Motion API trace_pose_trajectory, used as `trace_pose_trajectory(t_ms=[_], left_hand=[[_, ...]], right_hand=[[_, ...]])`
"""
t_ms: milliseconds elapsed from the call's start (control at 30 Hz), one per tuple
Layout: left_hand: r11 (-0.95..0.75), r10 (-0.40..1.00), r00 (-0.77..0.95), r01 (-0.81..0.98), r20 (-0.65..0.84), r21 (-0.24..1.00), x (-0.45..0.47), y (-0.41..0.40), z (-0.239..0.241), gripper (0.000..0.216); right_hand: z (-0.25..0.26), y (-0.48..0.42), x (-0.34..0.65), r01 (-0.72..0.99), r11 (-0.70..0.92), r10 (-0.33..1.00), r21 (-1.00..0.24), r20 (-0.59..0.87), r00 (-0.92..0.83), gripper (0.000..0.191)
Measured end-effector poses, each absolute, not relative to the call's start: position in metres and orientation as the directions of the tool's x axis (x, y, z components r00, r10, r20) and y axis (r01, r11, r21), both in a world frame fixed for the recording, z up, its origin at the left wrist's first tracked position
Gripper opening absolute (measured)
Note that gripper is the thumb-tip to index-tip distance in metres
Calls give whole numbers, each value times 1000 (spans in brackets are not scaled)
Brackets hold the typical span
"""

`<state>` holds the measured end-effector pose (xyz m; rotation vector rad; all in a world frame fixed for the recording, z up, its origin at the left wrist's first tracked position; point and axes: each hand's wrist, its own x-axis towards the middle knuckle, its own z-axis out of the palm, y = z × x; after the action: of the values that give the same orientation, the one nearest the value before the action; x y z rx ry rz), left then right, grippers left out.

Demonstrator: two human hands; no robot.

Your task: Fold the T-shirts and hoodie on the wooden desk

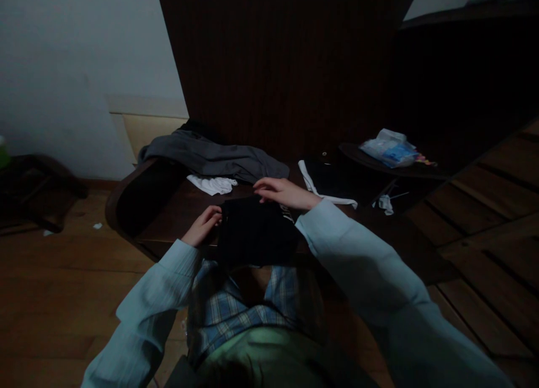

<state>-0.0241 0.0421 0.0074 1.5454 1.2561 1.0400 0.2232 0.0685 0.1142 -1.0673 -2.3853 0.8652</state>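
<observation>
A black piece of clothing (256, 236) with pale lettering near its right side lies at the front edge of the dark wooden bench, just above my lap. My left hand (204, 225) has its fingers curled on the cloth's upper left corner, closed on it. Across the upper right of the cloth reaches my right hand (286, 193), fingers stretched out and slightly apart, palm down. Whether its fingertips touch the cloth I cannot tell. Just beyond that hand is a crumpled white cloth (213, 184).
Grey clothing (219, 155) is heaped along the back of the bench (162, 225). To the right lies a folded black item with white edging (328, 180). A clear and blue plastic package (391, 149) rests on a dark round surface. A slatted wooden piece (484, 225) stands at far right.
</observation>
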Motion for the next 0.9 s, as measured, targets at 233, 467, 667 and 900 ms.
trace_pose_trajectory(t_ms=[233,467,667,900], left_hand=[[-102,989,132,249,70,963,-22,42,9,43],[-89,995,56,59,86,994,-25,47,-2,48],[-103,994,31,52,101,993,-26,47,-1,48],[-192,969,214,356,120,915,-18,36,13,42]], right_hand=[[65,102,249,628,596,788,-501,216,-576,38],[27,113,243,667,637,748,-386,97,-657,37],[29,75,275,906,382,920,-181,165,-355,35],[33,18,299,977,-40,999,-210,16,44,40]])
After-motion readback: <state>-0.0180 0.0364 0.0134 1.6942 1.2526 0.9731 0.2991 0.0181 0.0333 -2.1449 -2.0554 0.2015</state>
